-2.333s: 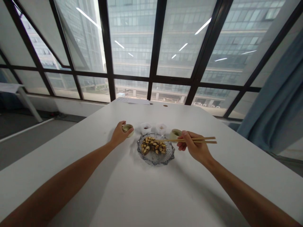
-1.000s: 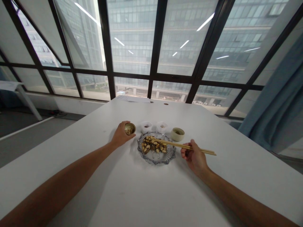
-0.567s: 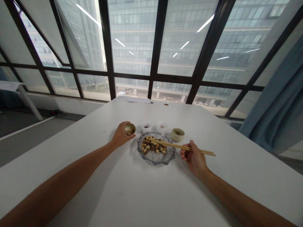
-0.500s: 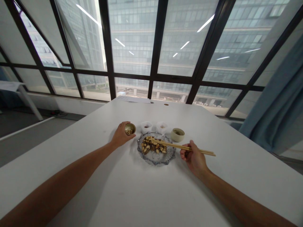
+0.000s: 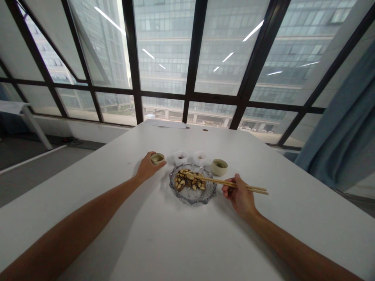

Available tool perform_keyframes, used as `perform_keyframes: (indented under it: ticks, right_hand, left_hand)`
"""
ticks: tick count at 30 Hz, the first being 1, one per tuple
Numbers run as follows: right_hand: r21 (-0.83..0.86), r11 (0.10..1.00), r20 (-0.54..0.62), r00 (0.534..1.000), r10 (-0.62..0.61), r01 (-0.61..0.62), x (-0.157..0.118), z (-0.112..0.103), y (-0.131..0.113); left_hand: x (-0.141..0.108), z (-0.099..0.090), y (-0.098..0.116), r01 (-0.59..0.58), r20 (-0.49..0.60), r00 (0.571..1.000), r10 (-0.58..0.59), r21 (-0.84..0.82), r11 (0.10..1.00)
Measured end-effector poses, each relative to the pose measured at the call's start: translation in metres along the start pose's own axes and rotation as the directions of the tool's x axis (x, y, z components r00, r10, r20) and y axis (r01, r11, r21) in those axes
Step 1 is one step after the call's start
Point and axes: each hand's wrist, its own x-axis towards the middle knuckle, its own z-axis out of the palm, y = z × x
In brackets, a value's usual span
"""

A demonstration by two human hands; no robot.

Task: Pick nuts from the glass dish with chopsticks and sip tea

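Note:
My left hand (image 5: 148,167) grips a small green cup (image 5: 158,158), thumb and fingers around its sides. The cup is nearly upright, and its contents are mostly hidden. In my right hand (image 5: 239,195) is a pair of wooden chopsticks (image 5: 218,180), their tips over the nuts (image 5: 185,181) heaped in a clear glass dish (image 5: 193,201). The pile mixes pale pistachios with darker, striped pieces. Whether the tips pinch a nut I cannot tell. A second green cup (image 5: 219,168) stands just right of the dish, near my right hand.
Behind the dish are two small white bowls, the left bowl (image 5: 180,157) with something dark inside and the right bowl (image 5: 199,157) with something pale. Papers (image 5: 165,123) lie at the far edge of the white table (image 5: 164,242). A blue curtain (image 5: 336,136) hangs at right.
The cup in my left hand has gone from tipped toward me, showing nuts inside, to more upright, and shifted slightly left. My right hand and the chopsticks have barely moved.

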Motion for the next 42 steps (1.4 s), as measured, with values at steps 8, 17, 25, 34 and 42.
perform_keyframes:
  ticks: [8, 17, 25, 34, 42]
  right_hand:
    - [0.065, 0.984, -0.067, 0.984, -0.165, 0.169, 0.021, -0.005, -0.01]
    - [0.05, 0.935, -0.233, 0.914, -0.331, 0.351, 0.052, -0.026, -0.032]
    - [-0.061, 0.92, -0.239, 0.89, -0.389, 0.387, 0.053, -0.031, -0.035]
    - [-0.473, 0.665, 0.113, 0.788, -0.605, 0.578, 0.026, -0.022, -0.036]
    - [-0.529, 0.691, 0.247, 0.868, -0.431, 0.493, 0.057, 0.0, -0.043]
  left_hand:
    - [0.019, -0.009, 0.026, -0.145, 0.018, 0.989, 0.144, 0.224, 0.964]
    - [0.041, 0.059, 0.136, -0.426, 0.502, 0.834, 0.228, 0.324, 0.845]
    - [0.045, 0.101, 0.15, -0.448, 0.558, 0.796, 0.234, 0.284, 0.848]
    - [0.037, 0.087, 0.149, -0.615, 0.442, 0.73, 0.521, 0.09, 0.784]
    - [0.039, 0.089, 0.149, -0.598, 0.478, 0.732, 0.485, 0.111, 0.793]
